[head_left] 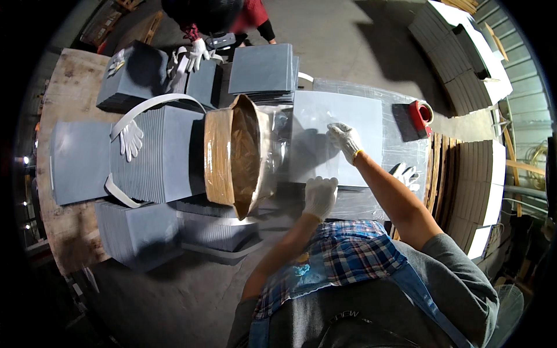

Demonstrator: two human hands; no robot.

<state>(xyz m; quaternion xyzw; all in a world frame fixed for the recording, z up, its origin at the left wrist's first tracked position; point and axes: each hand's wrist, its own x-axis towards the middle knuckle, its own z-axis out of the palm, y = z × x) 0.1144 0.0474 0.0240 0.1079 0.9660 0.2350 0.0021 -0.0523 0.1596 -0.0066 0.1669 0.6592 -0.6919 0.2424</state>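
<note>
A flat light grey panel [316,107] lies before me on a surface covered with clear plastic film. My right hand [346,142], in a white knit glove, is above the panel with its fingers curled together. At the panel's near edge is my left hand [321,197], gloved too, with its fingers bent inward. Whether either hand pinches thin film cannot be made out. Just left of the panel, an open brown cardboard box [218,156] lies on its side, with clear plastic [281,136] at its right.
Stacks of grey panels [156,153] with white straps fill the left pallet [72,75]. A red tape dispenser [419,119] and a loose glove [406,177] lie right. White stacks [478,180] stand farther right. At the far side, a co-worker's gloved hand [198,53] touches a stack.
</note>
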